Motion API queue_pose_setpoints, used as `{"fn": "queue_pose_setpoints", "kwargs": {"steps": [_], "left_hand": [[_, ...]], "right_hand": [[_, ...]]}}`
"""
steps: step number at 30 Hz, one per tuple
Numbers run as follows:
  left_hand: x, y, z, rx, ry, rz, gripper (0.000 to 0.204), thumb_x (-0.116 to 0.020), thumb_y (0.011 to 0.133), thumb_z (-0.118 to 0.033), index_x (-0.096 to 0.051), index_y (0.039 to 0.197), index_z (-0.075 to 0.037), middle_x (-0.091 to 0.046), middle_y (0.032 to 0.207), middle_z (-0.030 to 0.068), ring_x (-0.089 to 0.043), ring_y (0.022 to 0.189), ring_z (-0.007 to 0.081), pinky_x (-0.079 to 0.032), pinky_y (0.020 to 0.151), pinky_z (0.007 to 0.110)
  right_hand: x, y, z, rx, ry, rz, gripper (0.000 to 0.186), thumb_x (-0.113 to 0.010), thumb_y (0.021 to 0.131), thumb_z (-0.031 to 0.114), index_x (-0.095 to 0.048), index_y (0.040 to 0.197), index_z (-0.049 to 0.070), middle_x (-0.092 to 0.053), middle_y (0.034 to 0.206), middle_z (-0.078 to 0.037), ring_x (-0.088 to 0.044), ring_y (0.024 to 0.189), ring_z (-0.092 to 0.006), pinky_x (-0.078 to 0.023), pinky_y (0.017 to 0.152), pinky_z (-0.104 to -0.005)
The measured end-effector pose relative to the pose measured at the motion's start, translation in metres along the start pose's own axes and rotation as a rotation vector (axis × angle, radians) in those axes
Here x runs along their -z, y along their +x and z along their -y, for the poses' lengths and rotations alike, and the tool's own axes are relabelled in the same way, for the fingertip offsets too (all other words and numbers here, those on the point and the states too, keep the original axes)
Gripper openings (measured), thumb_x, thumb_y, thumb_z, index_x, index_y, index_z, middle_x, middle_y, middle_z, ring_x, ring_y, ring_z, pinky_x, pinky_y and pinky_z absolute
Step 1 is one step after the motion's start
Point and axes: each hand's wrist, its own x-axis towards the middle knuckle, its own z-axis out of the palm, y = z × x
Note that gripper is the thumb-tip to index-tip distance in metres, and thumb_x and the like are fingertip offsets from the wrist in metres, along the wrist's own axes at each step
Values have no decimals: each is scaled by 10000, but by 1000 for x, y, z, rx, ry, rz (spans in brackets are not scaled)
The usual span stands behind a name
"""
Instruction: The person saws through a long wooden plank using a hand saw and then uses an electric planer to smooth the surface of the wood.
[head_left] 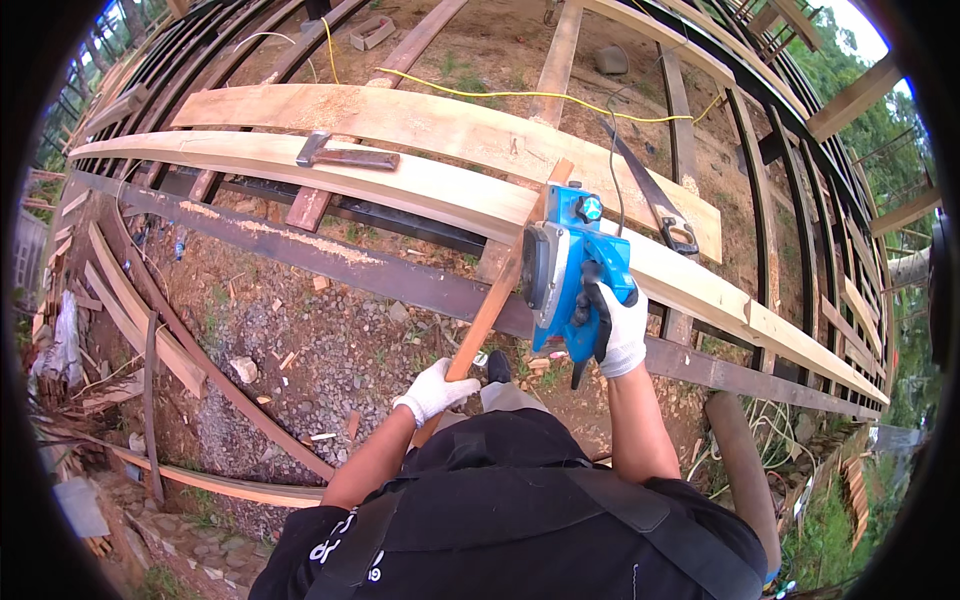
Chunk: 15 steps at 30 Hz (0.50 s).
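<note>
A blue electric hand planer (572, 275) is gripped by its handle in my right hand (622, 325), which wears a white glove with dark fingertips. The planer sits beside and against the upper part of a narrow wooden strip (497, 290); whether its sole touches the wood is hidden. My gloved left hand (437, 390) is closed around the strip's lower end near my body. The strip slants up and away, its upper part over a long pale timber (440, 198).
A hammer (345, 155) lies on the pale timber. A handsaw (655, 195) rests on a wide plank (450, 140) beyond it. A yellow cable (480, 93) and a dark cord (618, 160) cross the beams. Rubble and offcuts cover the ground; a post (742, 460) stands at my right.
</note>
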Motion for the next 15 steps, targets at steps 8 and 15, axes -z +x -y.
{"fn": "queue_pose_setpoints", "kwargs": {"steps": [8,15], "left_hand": [[-3,12,37,-75,263,-168,393,-735,831,-284,-660,1101,-8,-719,846,108,-683,704,174,-553,680,337],[-6,12,26,-38,234,-114,502,-695,799,-376,-692,1163,-30,-736,1037,257,-711,1023,412,-555,904,440]], "right_hand": [[-35,-4,-57,11,-171,-54,173,-724,929,88,-675,1068,-1,-694,856,-89,-648,633,-182,-541,529,-327],[-43,16,-83,125,-455,-178,139,-698,927,7,-646,1056,19,-695,863,-84,-649,618,-164,-544,508,-320]]}}
